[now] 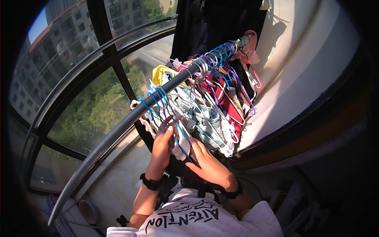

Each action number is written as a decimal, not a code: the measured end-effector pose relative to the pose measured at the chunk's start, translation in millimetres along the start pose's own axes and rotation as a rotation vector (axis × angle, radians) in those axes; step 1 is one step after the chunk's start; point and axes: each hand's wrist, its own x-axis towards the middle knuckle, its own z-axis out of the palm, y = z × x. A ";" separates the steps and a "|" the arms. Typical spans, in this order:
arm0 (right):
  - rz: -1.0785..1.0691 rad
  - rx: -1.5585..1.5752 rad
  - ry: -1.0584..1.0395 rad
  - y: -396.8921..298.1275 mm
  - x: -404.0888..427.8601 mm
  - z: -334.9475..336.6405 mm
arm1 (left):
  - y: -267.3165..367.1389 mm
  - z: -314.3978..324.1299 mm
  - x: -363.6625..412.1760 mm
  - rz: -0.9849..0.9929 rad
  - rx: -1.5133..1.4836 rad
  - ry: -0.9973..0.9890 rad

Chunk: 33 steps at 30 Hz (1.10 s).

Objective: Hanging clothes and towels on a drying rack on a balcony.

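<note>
Several blue hangers (153, 102) hook over a metal clothes rail (118, 123), with light garments hanging among them. My left hand (162, 145) is at the left side of these hangers, its fingers partly hidden behind them. Across from it, my right hand (204, 160) lies along the lower right side of a blue hanger, fingers extended and thumb apart. Whether either hand grips a hanger or cloth cannot be told. A white cloth (180, 148) hangs between my hands. Farther along the rail hang light-blue denim garments (207, 115), a red garment (234, 118) and a yellow one (160, 74).
Curved windows with a metal guard rail (75, 63) stand at the left. A white curtain (284, 89) hangs at the right, and a dark curtain (219, 20) behind the garments. On the floor at lower left are a pink basin (88, 211) and a bunch of hangers (57, 217).
</note>
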 end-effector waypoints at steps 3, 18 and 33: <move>0.018 0.063 0.046 1.0 -2.3 -2.3 | -0.6 -0.9 2.4 0.039 -0.028 -0.044; 0.163 1.117 -0.143 15.2 25.1 8.4 | 21.2 -19.2 11.8 -0.068 -0.514 -0.261; 0.107 1.022 -0.336 15.5 -3.6 -2.1 | 14.4 17.4 -42.2 -0.188 -0.437 -0.249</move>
